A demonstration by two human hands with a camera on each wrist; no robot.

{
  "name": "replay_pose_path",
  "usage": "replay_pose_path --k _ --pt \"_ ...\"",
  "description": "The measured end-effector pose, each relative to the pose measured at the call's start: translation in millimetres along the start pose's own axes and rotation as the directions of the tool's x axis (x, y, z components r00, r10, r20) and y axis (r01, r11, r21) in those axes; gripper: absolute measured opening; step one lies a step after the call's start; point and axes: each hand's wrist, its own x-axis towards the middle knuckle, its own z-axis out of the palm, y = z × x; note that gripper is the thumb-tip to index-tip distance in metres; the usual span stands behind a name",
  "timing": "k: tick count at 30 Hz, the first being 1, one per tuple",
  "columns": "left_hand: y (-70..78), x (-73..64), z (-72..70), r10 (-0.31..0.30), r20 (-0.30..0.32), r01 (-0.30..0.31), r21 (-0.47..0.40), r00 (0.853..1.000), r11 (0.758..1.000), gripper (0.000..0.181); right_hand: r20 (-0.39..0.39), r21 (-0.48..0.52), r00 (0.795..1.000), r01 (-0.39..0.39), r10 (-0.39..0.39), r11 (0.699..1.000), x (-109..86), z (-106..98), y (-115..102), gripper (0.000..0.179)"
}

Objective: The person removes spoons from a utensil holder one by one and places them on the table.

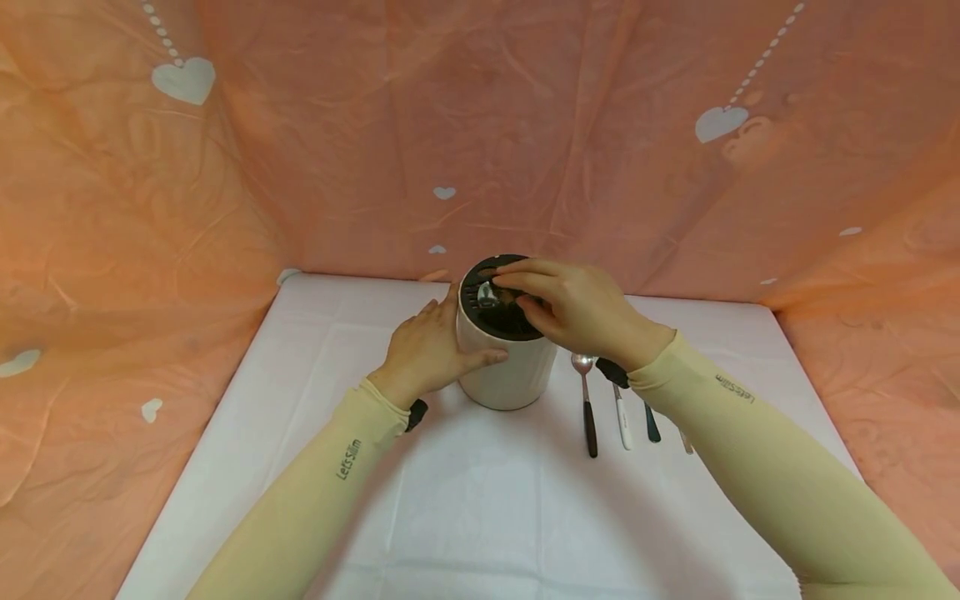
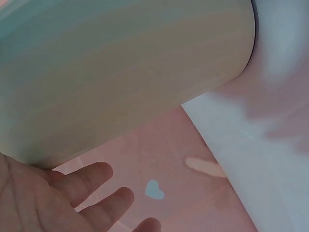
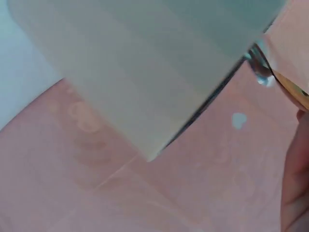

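A white cylindrical container (image 1: 504,379) with a black slotted top (image 1: 501,321) stands upright near the back of the table. My left hand (image 1: 427,346) rests against its left side, thumb across the front. In the left wrist view its fingers (image 2: 89,181) stretch out past the container's wall (image 2: 135,82). Over the black top, my right hand (image 1: 581,308) pinches a piece of cutlery with a shiny metal part (image 3: 260,65) and a tan, wood-like handle (image 3: 292,92). Its metal part (image 1: 487,293) shows at the slots; its exact kind cannot be made out.
To the right of the container lie a spoon (image 1: 586,400) with a dark handle, a white-handled utensil (image 1: 623,421), a dark-handled one (image 1: 652,425) and a tan handle end (image 1: 687,443) partly hidden by the right sleeve. Orange cloth (image 1: 480,133) with hearts walls the white table (image 1: 465,517).
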Motion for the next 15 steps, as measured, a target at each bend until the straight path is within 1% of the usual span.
replay_pose_path --k 7,10,15 --pt "-0.4 -0.1 0.4 0.002 -0.003 -0.002 0.003 1.0 1.0 0.126 -0.129 -0.052 0.991 -0.036 0.029 0.998 -21.6 -1.3 14.9 0.031" --pt "-1.0 0.1 1.1 0.001 -0.006 -0.001 0.003 1.0 1.0 0.125 -0.139 -0.08 0.989 -0.057 0.045 0.995 -27.6 -0.8 20.0 0.029" --pt "-0.6 0.7 1.3 0.004 -0.005 -0.004 0.003 1.0 1.0 0.125 -0.149 -0.079 0.987 -0.076 0.064 0.994 -33.3 -0.1 23.7 0.027"
